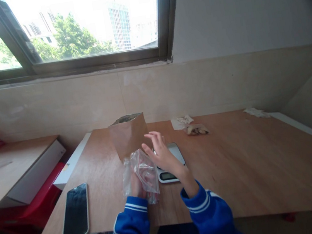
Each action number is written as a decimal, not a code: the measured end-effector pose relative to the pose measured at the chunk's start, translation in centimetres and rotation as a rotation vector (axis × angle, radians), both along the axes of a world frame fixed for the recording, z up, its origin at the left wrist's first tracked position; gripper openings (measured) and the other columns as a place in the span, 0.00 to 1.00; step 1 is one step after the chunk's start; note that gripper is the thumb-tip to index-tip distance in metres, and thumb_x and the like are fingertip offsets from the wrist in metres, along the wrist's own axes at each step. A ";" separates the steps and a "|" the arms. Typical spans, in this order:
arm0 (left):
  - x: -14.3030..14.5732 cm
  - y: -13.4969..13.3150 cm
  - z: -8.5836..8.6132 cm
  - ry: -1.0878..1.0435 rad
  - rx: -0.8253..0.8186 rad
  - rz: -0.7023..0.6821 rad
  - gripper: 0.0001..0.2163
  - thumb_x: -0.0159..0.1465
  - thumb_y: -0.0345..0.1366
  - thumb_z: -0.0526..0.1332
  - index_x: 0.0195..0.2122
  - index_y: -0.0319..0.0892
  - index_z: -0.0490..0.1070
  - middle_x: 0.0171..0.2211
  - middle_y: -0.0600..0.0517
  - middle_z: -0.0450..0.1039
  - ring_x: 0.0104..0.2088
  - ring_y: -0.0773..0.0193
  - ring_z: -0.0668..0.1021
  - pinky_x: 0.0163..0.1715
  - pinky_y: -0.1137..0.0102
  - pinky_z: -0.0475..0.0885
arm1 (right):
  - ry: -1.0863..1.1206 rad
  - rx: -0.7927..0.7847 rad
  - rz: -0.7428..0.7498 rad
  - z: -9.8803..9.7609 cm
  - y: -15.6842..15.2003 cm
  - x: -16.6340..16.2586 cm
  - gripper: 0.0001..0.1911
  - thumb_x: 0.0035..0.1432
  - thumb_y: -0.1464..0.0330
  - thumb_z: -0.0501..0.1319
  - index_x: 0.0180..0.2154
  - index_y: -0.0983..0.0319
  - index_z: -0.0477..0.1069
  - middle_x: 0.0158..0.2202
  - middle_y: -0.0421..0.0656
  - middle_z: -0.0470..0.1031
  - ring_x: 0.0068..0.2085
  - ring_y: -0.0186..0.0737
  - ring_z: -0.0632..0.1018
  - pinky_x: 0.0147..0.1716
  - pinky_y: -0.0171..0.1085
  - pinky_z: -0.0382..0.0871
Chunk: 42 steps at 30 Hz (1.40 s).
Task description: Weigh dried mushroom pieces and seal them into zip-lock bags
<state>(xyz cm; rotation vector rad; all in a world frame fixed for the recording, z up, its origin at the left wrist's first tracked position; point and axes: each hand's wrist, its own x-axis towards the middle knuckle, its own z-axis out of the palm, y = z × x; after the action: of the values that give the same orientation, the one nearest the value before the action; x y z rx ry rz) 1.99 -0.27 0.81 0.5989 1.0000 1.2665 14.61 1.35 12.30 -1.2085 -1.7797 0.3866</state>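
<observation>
My left hand (137, 185) is at the clear plastic zip bags (147, 173), with its fingers mostly covered by the crinkled plastic; it appears to grip them. My right hand (161, 153) is raised just right of the bags, fingers spread, holding nothing. Beneath and beside that hand lies a kitchen scale (176, 152) with a silver plate and a small display, partly hidden by the hand. Behind the bags a brown kraft paper bag (128, 136) stands upright with its top open; its contents cannot be made out.
Toward the back of the wooden table (238, 159) lie a small clear bag of brownish pieces (196, 129) and a crumpled tissue (182, 122). A phone (75, 213) with a white cable rests at the left edge. Another crumpled white piece (256, 113) lies back right. A red stool (37, 205) stands left.
</observation>
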 end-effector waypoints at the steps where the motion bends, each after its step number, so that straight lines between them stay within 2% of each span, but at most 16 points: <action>1: 0.2 0.0 0.0 0.037 0.002 -0.010 0.27 0.64 0.52 0.51 0.56 0.38 0.64 0.30 0.47 0.77 0.19 0.63 0.77 0.12 0.73 0.67 | 0.036 -0.051 -0.016 -1.1 -0.9 0.4 0.24 0.63 0.55 0.52 0.54 0.62 0.63 0.56 0.52 0.62 0.59 0.48 0.64 0.58 0.49 0.59; 4: 0.8 0.0 0.4 0.129 0.037 -0.005 0.30 0.62 0.56 0.51 0.56 0.36 0.66 0.33 0.44 0.78 0.30 0.58 0.80 0.25 0.68 0.75 | 0.178 -0.240 -0.022 -3.2 -2.3 1.6 0.24 0.60 0.53 0.55 0.50 0.62 0.66 0.47 0.50 0.72 0.48 0.47 0.74 0.46 0.44 0.70; 6: 1.0 0.0 1.0 0.195 0.107 0.007 0.29 0.61 0.56 0.53 0.53 0.37 0.69 0.37 0.43 0.79 0.38 0.57 0.80 0.35 0.66 0.76 | 0.272 -0.322 -0.013 -3.4 -2.4 2.3 0.21 0.60 0.52 0.53 0.43 0.61 0.70 0.37 0.46 0.76 0.36 0.43 0.77 0.35 0.40 0.71; 9: 0.9 -0.6 2.8 0.472 0.304 -0.014 0.24 0.62 0.53 0.54 0.48 0.40 0.74 0.43 0.45 0.78 0.44 0.57 0.78 0.41 0.66 0.74 | 0.442 -0.299 -0.093 -3.0 -2.4 3.3 0.22 0.62 0.52 0.49 0.37 0.61 0.72 0.31 0.44 0.77 0.29 0.40 0.75 0.30 0.38 0.69; 12: 0.9 -1.5 4.8 0.703 0.377 -0.020 0.24 0.64 0.52 0.49 0.47 0.41 0.75 0.38 0.47 0.79 0.37 0.58 0.80 0.36 0.67 0.74 | 0.582 -0.226 -0.167 -3.0 -2.8 3.6 0.23 0.63 0.52 0.49 0.40 0.61 0.72 0.37 0.46 0.77 0.34 0.42 0.77 0.36 0.39 0.70; 16: 1.3 -2.6 6.3 0.747 0.327 -0.004 0.26 0.65 0.54 0.45 0.46 0.41 0.74 0.34 0.48 0.79 0.26 0.62 0.78 0.23 0.71 0.71 | 0.702 -0.263 -0.220 -4.9 -4.3 2.6 0.23 0.60 0.50 0.53 0.48 0.60 0.67 0.48 0.48 0.74 0.44 0.44 0.76 0.41 0.40 0.70; 21: 1.3 -3.5 6.6 0.823 0.295 0.007 0.26 0.65 0.55 0.45 0.43 0.40 0.74 0.20 0.53 0.72 0.16 0.67 0.72 0.18 0.73 0.66 | 0.825 -0.411 -0.200 -7.7 -5.5 1.4 0.23 0.49 0.53 0.64 0.43 0.58 0.66 0.38 0.44 0.76 0.34 0.42 0.77 0.28 0.36 0.70; 24: -0.3 -3.6 6.5 0.887 0.327 -0.049 0.26 0.65 0.54 0.44 0.43 0.41 0.74 0.17 0.55 0.68 0.18 0.65 0.73 0.22 0.71 0.69 | 0.916 -0.451 -0.171 -8.2 -5.4 1.2 0.21 0.48 0.54 0.65 0.40 0.58 0.64 0.33 0.41 0.74 0.27 0.37 0.74 0.22 0.33 0.68; 26: -2.3 -3.2 6.2 0.944 0.364 -0.059 0.28 0.66 0.53 0.40 0.43 0.41 0.74 0.25 0.49 0.74 0.28 0.60 0.77 0.29 0.67 0.72 | 0.960 -0.449 -0.178 -8.2 -5.3 1.4 0.21 0.49 0.54 0.65 0.39 0.58 0.63 0.33 0.38 0.73 0.21 0.32 0.70 0.17 0.32 0.64; 28: -4.7 -2.5 5.3 1.051 0.397 0.117 0.28 0.67 0.51 0.37 0.44 0.42 0.74 0.40 0.44 0.76 0.42 0.56 0.77 0.38 0.61 0.73 | 0.997 -0.436 -0.195 -8.2 -5.1 2.0 0.22 0.48 0.54 0.65 0.39 0.58 0.63 0.32 0.37 0.70 0.19 0.29 0.67 0.15 0.31 0.62; 29: -6.0 -2.0 4.8 1.176 0.410 0.211 0.25 0.65 0.51 0.41 0.44 0.42 0.73 0.44 0.43 0.74 0.47 0.53 0.75 0.43 0.58 0.71 | 1.016 -0.429 -0.198 -8.2 -5.1 2.4 0.22 0.48 0.53 0.66 0.39 0.58 0.63 0.31 0.36 0.70 0.19 0.28 0.66 0.15 0.30 0.62; 31: -8.2 -1.0 3.6 1.378 0.325 0.320 0.22 0.59 0.52 0.53 0.44 0.40 0.72 0.44 0.41 0.73 0.48 0.47 0.74 0.46 0.52 0.69 | 1.048 -0.402 -0.208 -8.3 -5.1 3.5 0.23 0.47 0.53 0.67 0.39 0.58 0.63 0.31 0.36 0.68 0.19 0.27 0.66 0.15 0.30 0.62; 33: -9.8 -0.2 2.8 1.357 0.272 0.204 0.21 0.56 0.50 0.58 0.44 0.40 0.70 0.37 0.44 0.74 0.39 0.51 0.77 0.40 0.56 0.71 | 1.069 -0.365 -0.234 -8.3 -5.3 4.6 0.24 0.46 0.52 0.67 0.38 0.59 0.64 0.30 0.35 0.68 0.20 0.27 0.65 0.15 0.29 0.61; 36: -10.2 0.4 2.6 1.218 0.244 0.082 0.21 0.56 0.48 0.58 0.46 0.40 0.66 0.29 0.52 0.71 0.26 0.61 0.76 0.30 0.63 0.72 | 1.090 -0.342 -0.283 -8.3 -5.7 5.9 0.22 0.48 0.51 0.66 0.36 0.59 0.65 0.27 0.34 0.66 0.20 0.28 0.65 0.15 0.28 0.59; 40: -7.6 -0.5 2.9 0.918 0.255 0.084 0.24 0.56 0.50 0.58 0.48 0.41 0.62 0.29 0.54 0.68 0.24 0.64 0.75 0.20 0.71 0.68 | 1.153 -0.335 -0.354 -7.9 -6.1 6.4 0.22 0.52 0.48 0.60 0.39 0.59 0.67 0.26 0.35 0.68 0.19 0.28 0.65 0.13 0.28 0.55; 42: -6.0 -1.2 2.4 0.854 0.254 0.071 0.25 0.55 0.50 0.59 0.50 0.41 0.60 0.29 0.55 0.66 0.24 0.64 0.75 0.20 0.70 0.69 | 1.199 -0.325 -0.354 -7.7 -6.1 6.2 0.23 0.52 0.47 0.60 0.39 0.59 0.67 0.28 0.36 0.69 0.18 0.27 0.64 0.12 0.27 0.53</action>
<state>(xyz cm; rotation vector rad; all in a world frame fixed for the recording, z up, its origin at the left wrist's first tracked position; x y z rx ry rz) -4.06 -1.47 3.24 1.3777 1.5692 1.2168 20.76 -4.77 4.63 -1.0897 -0.4762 0.9569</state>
